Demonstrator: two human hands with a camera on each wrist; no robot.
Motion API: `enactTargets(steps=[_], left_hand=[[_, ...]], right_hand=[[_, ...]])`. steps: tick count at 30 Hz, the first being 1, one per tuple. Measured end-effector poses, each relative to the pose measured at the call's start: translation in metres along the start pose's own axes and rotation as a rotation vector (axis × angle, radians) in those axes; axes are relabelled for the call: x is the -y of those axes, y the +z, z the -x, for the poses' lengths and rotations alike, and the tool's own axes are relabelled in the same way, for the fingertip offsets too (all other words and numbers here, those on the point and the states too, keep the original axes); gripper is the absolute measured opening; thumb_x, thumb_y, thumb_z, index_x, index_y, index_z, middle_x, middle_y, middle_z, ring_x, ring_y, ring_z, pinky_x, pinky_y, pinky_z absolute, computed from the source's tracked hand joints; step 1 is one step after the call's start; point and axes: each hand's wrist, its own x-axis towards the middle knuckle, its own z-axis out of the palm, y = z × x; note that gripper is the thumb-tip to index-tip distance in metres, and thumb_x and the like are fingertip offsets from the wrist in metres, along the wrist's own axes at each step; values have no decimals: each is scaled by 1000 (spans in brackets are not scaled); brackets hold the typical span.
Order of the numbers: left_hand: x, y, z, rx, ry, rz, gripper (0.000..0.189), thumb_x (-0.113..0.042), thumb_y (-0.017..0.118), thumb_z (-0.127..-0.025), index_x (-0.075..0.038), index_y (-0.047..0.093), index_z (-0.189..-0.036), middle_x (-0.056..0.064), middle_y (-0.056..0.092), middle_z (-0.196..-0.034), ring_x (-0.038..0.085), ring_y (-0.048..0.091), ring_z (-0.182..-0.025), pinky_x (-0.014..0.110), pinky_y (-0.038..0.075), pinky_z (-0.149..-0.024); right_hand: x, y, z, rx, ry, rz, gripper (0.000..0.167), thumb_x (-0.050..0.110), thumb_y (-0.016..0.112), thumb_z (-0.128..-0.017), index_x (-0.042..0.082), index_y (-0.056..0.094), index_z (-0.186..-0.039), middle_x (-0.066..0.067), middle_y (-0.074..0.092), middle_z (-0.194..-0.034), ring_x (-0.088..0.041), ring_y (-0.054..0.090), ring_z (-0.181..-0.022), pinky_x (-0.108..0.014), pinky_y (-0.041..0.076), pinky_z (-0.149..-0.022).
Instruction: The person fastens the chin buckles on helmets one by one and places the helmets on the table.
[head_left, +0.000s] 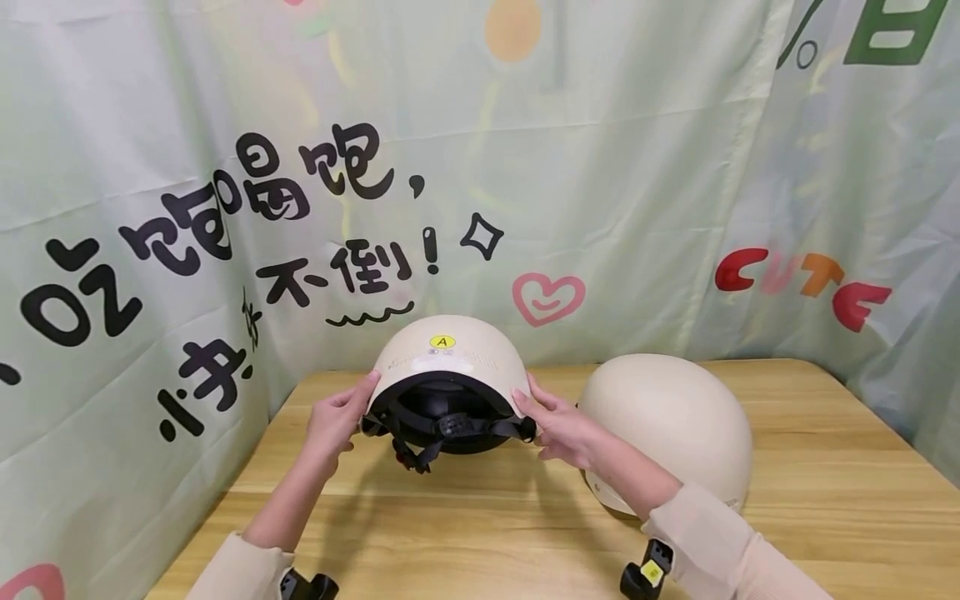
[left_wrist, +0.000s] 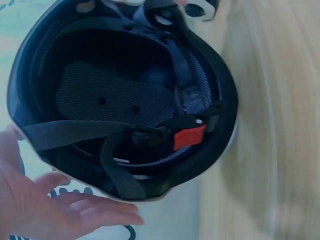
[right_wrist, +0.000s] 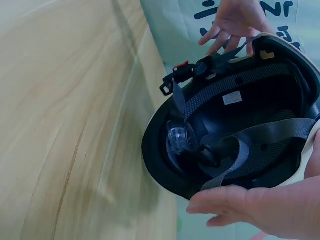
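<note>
A cream helmet point(head_left: 450, 346) with a yellow "A" sticker is held above the table, its dark opening tilted toward me. My left hand point(head_left: 335, 421) holds its left side and my right hand point(head_left: 562, 425) its right side. Black straps hang from the rim. The left wrist view shows the padded black lining point(left_wrist: 115, 95), a red buckle tab point(left_wrist: 189, 137) and my left fingers point(left_wrist: 100, 212) along the outer shell. In the right wrist view, my right fingers point(right_wrist: 220, 200) lie against the shell near the rim; a small white label point(right_wrist: 232, 98) shows inside.
A second cream helmet point(head_left: 667, 425) rests dome up on the wooden table point(head_left: 450, 542), just right of my right hand and partly behind my forearm. Behind the table hangs a pale green printed curtain point(head_left: 615, 208). Black devices point(head_left: 647, 571) are worn at my wrists.
</note>
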Motion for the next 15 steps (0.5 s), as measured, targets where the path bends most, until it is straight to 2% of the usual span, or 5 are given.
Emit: enactTargets(steps=[4,6,8,11,15], left_hand=[[-2,-6,-1,216,-32,-40,75,-63,43,-88,-11,37,-143,27,49,-125,41,57,-100,40,52,-63],[-2,-9,-2,318,-37,-65,78,-63,38,-90,-12,24,-147,35,28,-142,54,49,-110,45,52,-64],[-3,-11,-2,370,-33,-82,77,-62,36,-91,-13,19,-149,38,25,-142,52,52,-107,44,52,-61],[-3,-11,-1,388,-25,-77,76,-60,39,-91,-14,19,-149,35,30,-141,37,60,-96,37,49,-56],[-2,-11,0,379,-13,-60,77,-57,42,-91,-13,18,-149,32,27,-145,41,59,-100,40,51,-59]], right_hand=[[-3,-3,1,37,-4,-19,77,47,47,-94,29,-4,-149,-17,-3,-156,-9,27,-54,-47,40,-90],[-4,-4,3,50,-3,-14,76,46,46,-94,30,-5,-148,-17,-4,-156,-10,27,-56,-63,30,-101],[-6,-5,4,59,-1,-13,76,44,45,-95,31,-7,-148,-18,-5,-156,-14,37,-61,-67,22,-104],[-7,-5,5,59,-3,-16,77,44,45,-95,28,-8,-149,-19,-5,-155,-13,36,-60,-38,44,-85],[-8,-4,6,68,-19,-45,83,44,47,-94,12,-6,-149,-17,3,-155,-8,23,-53,-19,26,-57]])
